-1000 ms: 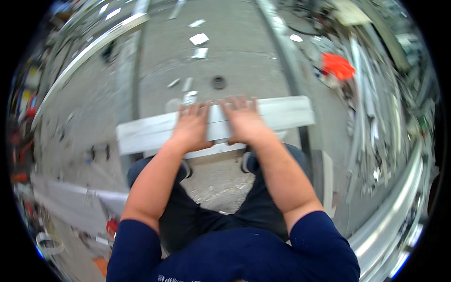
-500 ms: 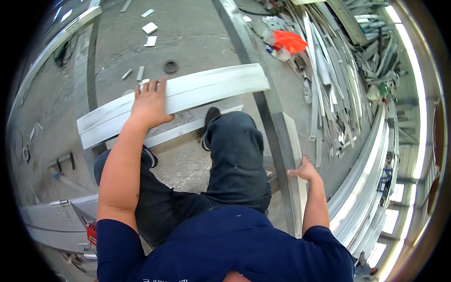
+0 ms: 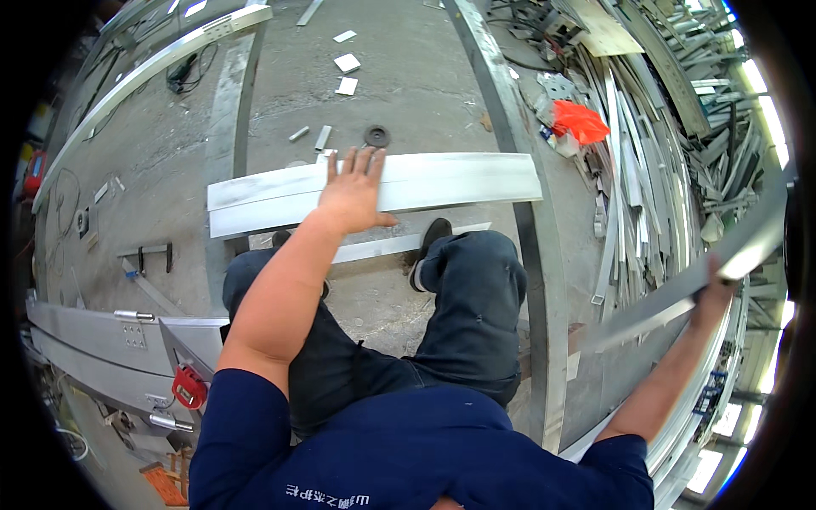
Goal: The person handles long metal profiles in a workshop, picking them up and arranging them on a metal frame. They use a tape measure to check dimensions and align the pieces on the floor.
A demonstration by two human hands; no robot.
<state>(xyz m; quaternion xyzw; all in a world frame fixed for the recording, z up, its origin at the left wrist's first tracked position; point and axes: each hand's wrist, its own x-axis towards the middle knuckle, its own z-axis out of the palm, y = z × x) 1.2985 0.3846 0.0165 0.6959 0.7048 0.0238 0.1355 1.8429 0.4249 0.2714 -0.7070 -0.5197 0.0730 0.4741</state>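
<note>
My left hand (image 3: 350, 194) lies with fingers spread on two silver-white flat metal bars (image 3: 459, 178). Side by side, these bars span a left metal beam (image 3: 228, 119) and a right metal beam (image 3: 544, 289). Out to the far right, my right hand (image 3: 712, 296) is closed around another long metal bar (image 3: 653, 303), raised and tilted, its near end blurred by motion. Below the paired bars, a thinner pale strip (image 3: 382, 247) crosses near my shoes.
Long metal offcuts (image 3: 633, 161) are heaped at the right, beside a red plastic bag (image 3: 580, 123). A dark round disc (image 3: 376, 136) and small scraps lie on the floor ahead. At lower left, a red tool (image 3: 189, 388) rests by silver panels (image 3: 102, 340).
My right hand has lifted a bar from alongside the right beam and swung it outward to the right. My left hand stays on the paired bars while the view has shifted.
</note>
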